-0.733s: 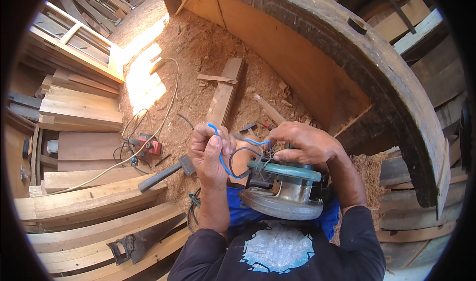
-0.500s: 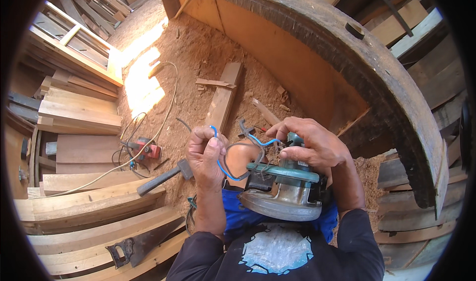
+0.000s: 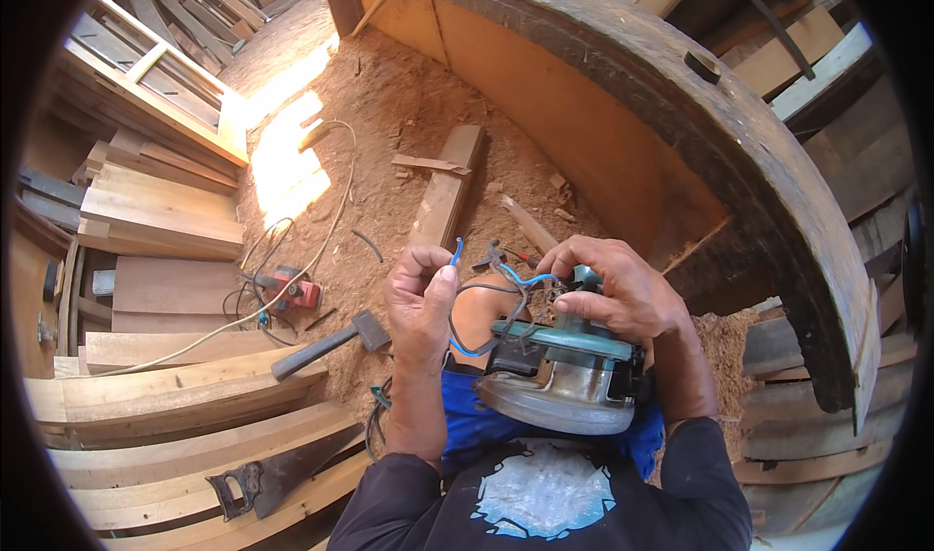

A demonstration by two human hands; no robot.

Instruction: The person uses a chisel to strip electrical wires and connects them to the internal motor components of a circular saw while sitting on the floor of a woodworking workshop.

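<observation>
My left hand (image 3: 423, 298) pinches the end of a blue wire (image 3: 459, 251) between thumb and forefinger, the tip poking up above them. The wire loops down and over to a teal and silver power tool (image 3: 559, 395) that looks like a circular saw, resting on my lap. Around its teal handle end (image 3: 585, 277) curls my right hand (image 3: 623, 288), thumb and fingers near where blue wire enters. A dark cord (image 3: 486, 286) arcs between the two hands. What lies under my right fingers is partly hidden.
Pincers (image 3: 493, 255) lie beyond my hands. Left of me are a hammer (image 3: 370, 331), a red power tool (image 3: 295, 291) with cord and a handsaw (image 3: 280, 481) on stacked planks (image 3: 195, 391). A large curved wooden piece (image 3: 671, 94) arches at far right over sawdust ground.
My left hand has moved right, carrying the pinched wire end closer to my right hand. My right hand stays at the power tool with a slight shift.
</observation>
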